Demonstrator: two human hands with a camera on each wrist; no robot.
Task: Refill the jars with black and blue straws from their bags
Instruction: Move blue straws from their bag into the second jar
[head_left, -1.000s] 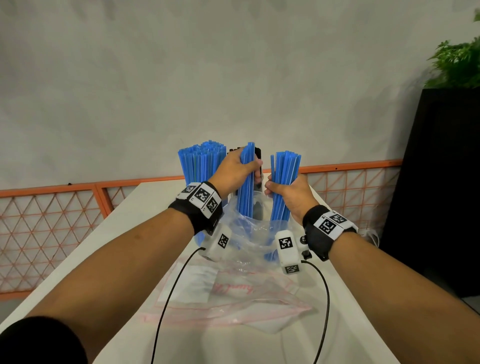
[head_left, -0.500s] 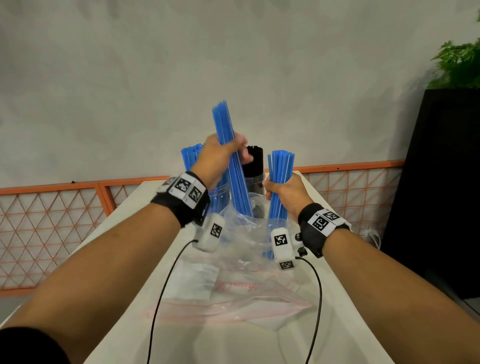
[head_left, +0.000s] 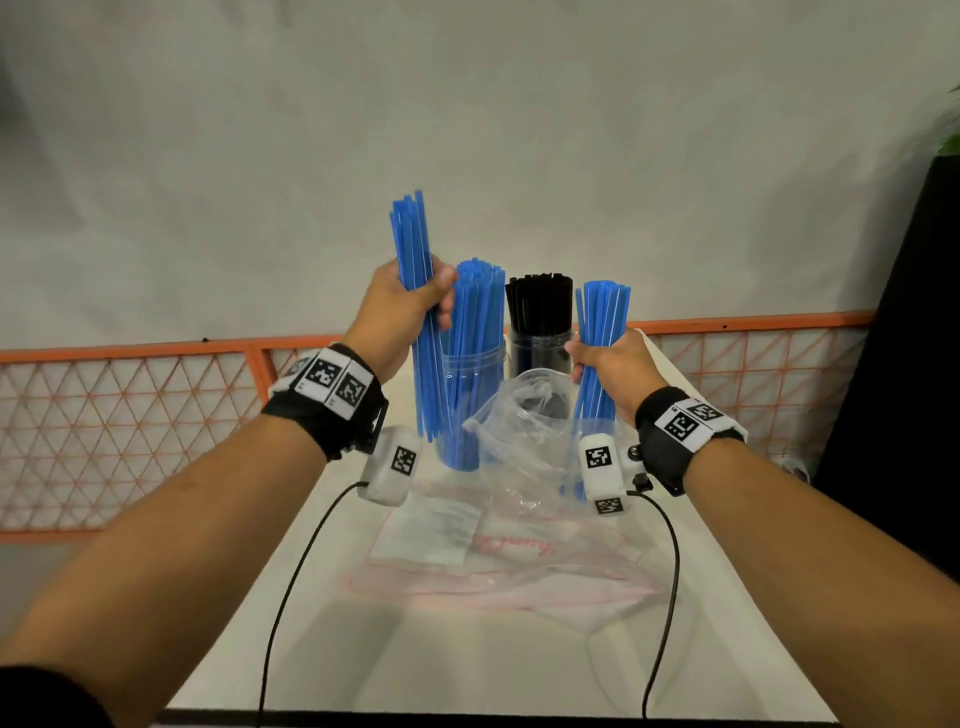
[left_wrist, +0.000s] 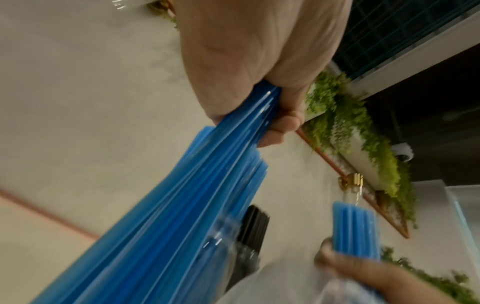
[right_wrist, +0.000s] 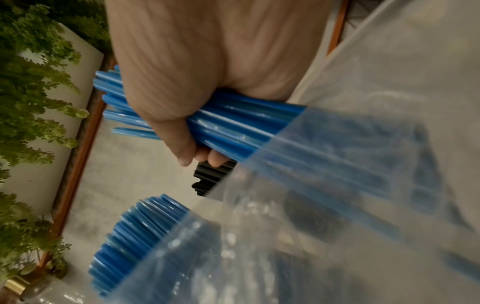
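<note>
Left hand (head_left: 402, 317) fisted round a bundle of blue straws (head_left: 415, 291), lifted clear of the bag, lower ends hanging just at 9 o'clock of the blue-straw jar (head_left: 470, 400). That clear jar already stands packed with blue straws. Black-straw jar (head_left: 540, 332) just at its 3 o'clock, well filled.

Right hand (head_left: 608, 364) wrapped round a second blue bundle (head_left: 600, 343) whose lower part is down inside the clear plastic bag (head_left: 524, 431); the bag mouth gapes toward the jars. A flat zip bag with pink print (head_left: 498, 566) lies on the white worktop (head_left: 467, 670) at 6 o'clock of the jars, seemingly empty.

Step in hand, by my reading: carrying the left bundle to the blue jar. Next move calls for raising the bundle until its lower ends clear the rim, centring them over what gap remains among the standing straws, then lowering without splaying. The jar looks crowded; the fit may be tight.

Views compared:
- Head view alone gives the layout of the jars, both bags and the worktop.
- Left wrist view shows the fingers (left_wrist: 283, 127) curled tight round the straws, blurred.
- Right wrist view shows the bag film wrapped over the bundle right below the fist, and the jar's straw tops end-on at 7 o'clock.
</note>
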